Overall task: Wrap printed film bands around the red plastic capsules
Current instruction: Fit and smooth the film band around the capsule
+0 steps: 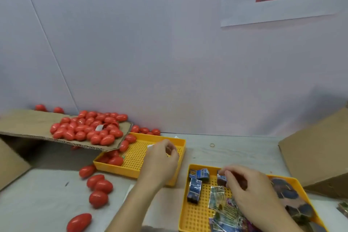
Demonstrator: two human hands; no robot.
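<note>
While the left hand (162, 158) hovers over the near-bare yellow tray (180, 144), fingers loosely curled on nothing visible, the right hand (250, 190) appears to pinch a film band (220, 180) in the second tray (195, 216); contact is blurred. Red capsules (88, 128) crowd a tilted cardboard flap (24, 124). Risk: a nudge could roll them off.

Your right hand (250, 190) covers much of the printed film bands (226, 211) in the yellow perforated plastic tray (195, 218), itself cut by the bottom edge. Band print unreadable.
</note>
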